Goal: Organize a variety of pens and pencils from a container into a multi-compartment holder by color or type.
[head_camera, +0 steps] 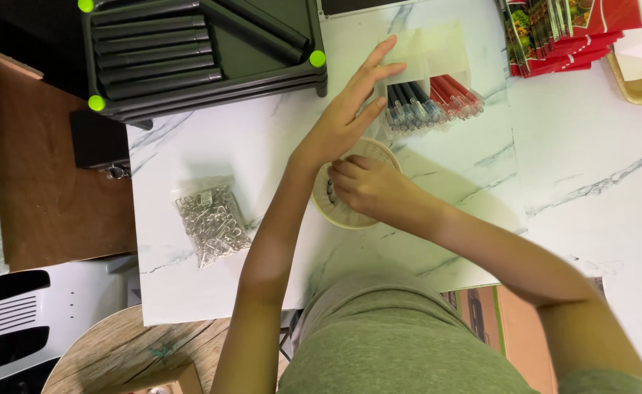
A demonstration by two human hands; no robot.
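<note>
Fingers of the left hand [353,102] splay wide over the pens [432,99]; the right hand [368,188] pinches inside the round dish [379,152], its catch hidden. Crossed wrists could tip that dish.

White grey-veined marble table [569,168], cream ribbed bowl [379,152], blue pens [410,106] beside red pens [456,95], black tray [189,51].

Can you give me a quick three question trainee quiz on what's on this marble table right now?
1. True or false: the right hand rests over the round cream dish.
2. Which lies nearest the left hand's fingers? A. the clear bag of metal clips B. the clear packs of dark and red pens C. the red packets
3. What colour are the knobs on the black rack?

Key: 1 true; 2 B; 3 bright green.
</note>
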